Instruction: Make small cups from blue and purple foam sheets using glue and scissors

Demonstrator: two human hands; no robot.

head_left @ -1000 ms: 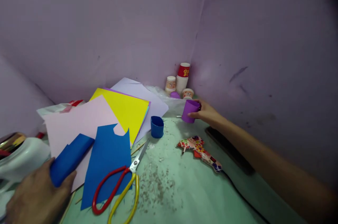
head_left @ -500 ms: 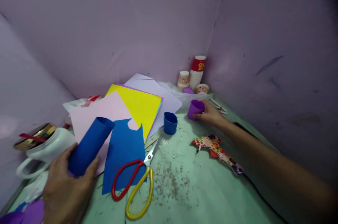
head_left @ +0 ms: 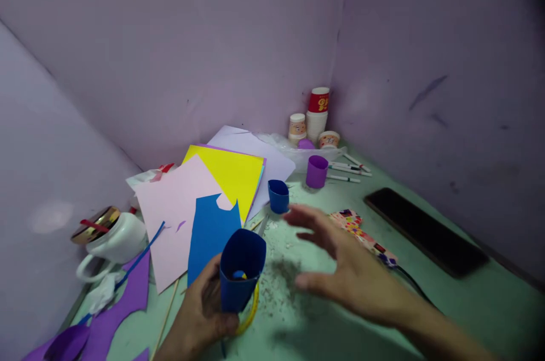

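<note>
My left hand (head_left: 204, 310) is wrapped round a tall blue paper tube (head_left: 242, 270), whose open top faces up toward the camera. To its right, my right hand (head_left: 336, 259) hovers over the table with fingers apart and nothing in them. A short blue paper ring (head_left: 278, 196) stands just beyond my right fingertips. Behind it and to the right is a purple paper ring (head_left: 317, 172). The scissors lie mostly hidden behind the tube and my left hand; a yellow handle (head_left: 252, 310) shows. My right hand partly covers a flower-patterned glue gun (head_left: 378, 250).
Blue (head_left: 208, 230), pink and yellow sheets (head_left: 227, 171) lie at centre left. A white mug (head_left: 121, 239) and purple scraps (head_left: 121, 315) are at the left. A phone (head_left: 426, 230) lies right. Stacked paper cups (head_left: 317, 122) and pens (head_left: 347, 168) are at the back.
My left hand has brought the blue tube rightward, in front of the scissors, and tilted it upright. My right hand has let go of the purple ring and come back nearer. The view has shifted slightly.
</note>
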